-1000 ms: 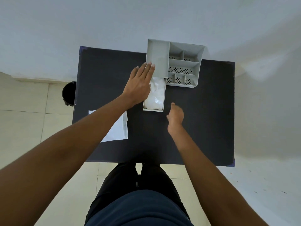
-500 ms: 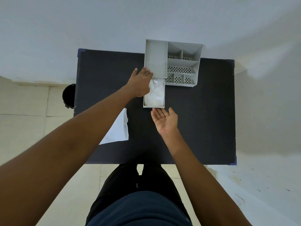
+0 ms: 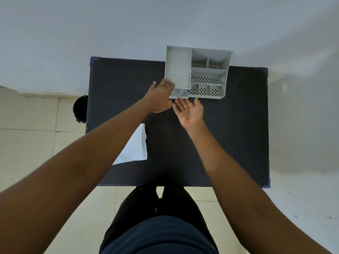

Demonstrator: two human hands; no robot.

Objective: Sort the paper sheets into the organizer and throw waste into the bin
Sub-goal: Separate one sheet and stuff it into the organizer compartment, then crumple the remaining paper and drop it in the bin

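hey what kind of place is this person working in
Probably a plain indoor room set up as a small desk station, not a fitted office. A dark table stands against a bare white wall on a pale tiled floor, with a grey desk organizer and a black bin beside it.

1. I see the grey organizer [image 3: 198, 72] at the table's far edge, its long left drawer [image 3: 178, 93] nearly pushed in.
2. A white paper sheet [image 3: 134, 149] lies flat near the table's left front.
3. The black bin [image 3: 80, 109] stands on the floor, left of the table.
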